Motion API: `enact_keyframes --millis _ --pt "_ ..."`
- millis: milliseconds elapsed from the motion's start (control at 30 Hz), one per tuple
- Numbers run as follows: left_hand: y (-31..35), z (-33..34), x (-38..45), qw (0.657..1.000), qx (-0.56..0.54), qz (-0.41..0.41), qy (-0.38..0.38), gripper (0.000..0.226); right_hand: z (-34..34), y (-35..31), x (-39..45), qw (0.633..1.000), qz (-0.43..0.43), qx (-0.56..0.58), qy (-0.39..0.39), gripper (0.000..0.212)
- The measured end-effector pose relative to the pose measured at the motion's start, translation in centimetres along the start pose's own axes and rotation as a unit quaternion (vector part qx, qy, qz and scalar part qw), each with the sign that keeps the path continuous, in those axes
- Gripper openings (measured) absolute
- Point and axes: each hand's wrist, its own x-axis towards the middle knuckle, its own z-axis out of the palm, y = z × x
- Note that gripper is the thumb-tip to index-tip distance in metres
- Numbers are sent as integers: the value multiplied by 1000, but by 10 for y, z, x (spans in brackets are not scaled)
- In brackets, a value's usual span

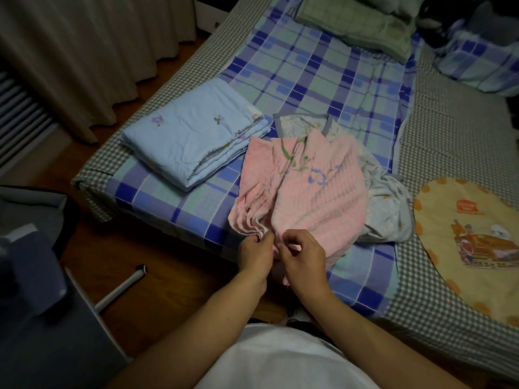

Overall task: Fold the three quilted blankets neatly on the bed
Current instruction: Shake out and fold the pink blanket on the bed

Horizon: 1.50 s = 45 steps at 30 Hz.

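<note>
While my left hand (pixel 257 249) and right hand (pixel 302 255) both pinch the near hem of the pink blanket (pixel 303 189), crumpled mid-frame on the bed (pixel 351 80), it looks light and floppy (corners seem the best hold).

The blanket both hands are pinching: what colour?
Pink, with green and blue embroidery; the head view shows it.

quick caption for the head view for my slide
Both hands, left and right, pinch the pink blanket's near edge beside a folded blue blanket.
</note>
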Motion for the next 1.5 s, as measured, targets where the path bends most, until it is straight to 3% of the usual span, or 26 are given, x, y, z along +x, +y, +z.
enact_keyframes --millis 100,167,267,400,600,900,1000,1067,1100,1167,1233,1333,1400,1500 --pt "0 -3 1 994 -77 -43 -58 15 -3 0 4 1000 14 -5 20 14" --pt "0 -10 -4 987 -120 -47 -99 19 -10 0 7 998 -33 -32 32 12" --pt "-2 -19 -6 989 -104 -18 -105 21 -16 0 0 980 -170 -108 -4 11" --pt "-1 -22 -5 994 -51 6 -99 17 -12 6 -7 964 -227 -130 -40 21" --pt "10 -25 3 989 67 -32 -130 32 -8 13 -13 958 -247 -141 -27 11" --pt "23 -20 9 986 -8 -72 -147 28 -11 14 -8 951 -272 -145 -29 12" --pt "27 -9 11 989 27 -50 -139 29 -15 6 -7 949 -277 -113 -95 23" --pt "33 1 16 991 50 -42 -120 33 -23 4 -9 964 -232 -64 -112 31" --pt "38 7 17 991 59 -37 -114 32 -28 9 -10 981 -176 -33 -78 32" --pt "55 23 15 990 94 -5 -102 26 -42 35 -15 998 0 1 63 27" --pt "76 42 11 983 144 42 -103 26 -54 83 -24 971 207 -27 117 27" --pt "115 73 -2 969 212 68 -104 28 -50 152 -48 911 410 -35 16 35" --pt "140 94 -12 969 199 76 -123 22 -38 172 -52 883 469 32 -1 44" --pt "172 118 -30 973 167 87 -136 16 -16 179 -38 843 498 197 44 64"
